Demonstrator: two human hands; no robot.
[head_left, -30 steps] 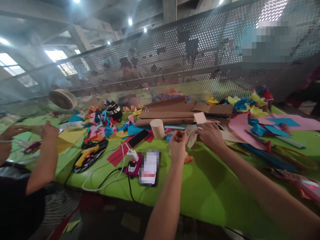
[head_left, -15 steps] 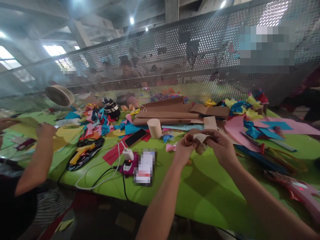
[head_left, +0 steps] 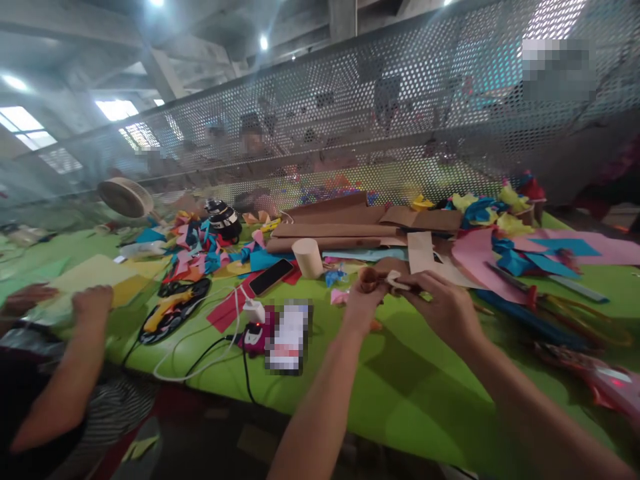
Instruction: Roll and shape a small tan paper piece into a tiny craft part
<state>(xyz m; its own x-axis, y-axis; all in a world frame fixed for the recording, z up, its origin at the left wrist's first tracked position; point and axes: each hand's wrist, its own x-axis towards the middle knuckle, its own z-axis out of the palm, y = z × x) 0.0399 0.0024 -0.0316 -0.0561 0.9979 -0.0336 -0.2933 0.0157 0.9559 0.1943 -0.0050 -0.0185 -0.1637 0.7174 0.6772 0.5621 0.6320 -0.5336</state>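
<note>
Work in the head view looks partway along: a brown roll [head_left: 369, 279] already has a rounded, open end, while a pale strip [head_left: 397, 280] beside it is bunched up rather than lying flat. How much is left to do, we cannot judge from here.

Our left hand [head_left: 361, 303] is curled closed around the brown roll, above the green table [head_left: 410, 400]. Our right hand [head_left: 443, 297] is barely open, thumb and fingertips drawn together on the pale strip, perhaps twisting it, though the blur makes that uncertain. Whether the strip is fixed to the roll, we cannot tell.

About them on the table, we see a cream cylinder [head_left: 307, 259] standing upright, a blue scrap [head_left: 335, 273] and pink scrap [head_left: 340, 297] near our left hand, and a pale card [head_left: 421, 252] just beyond our right.
</note>
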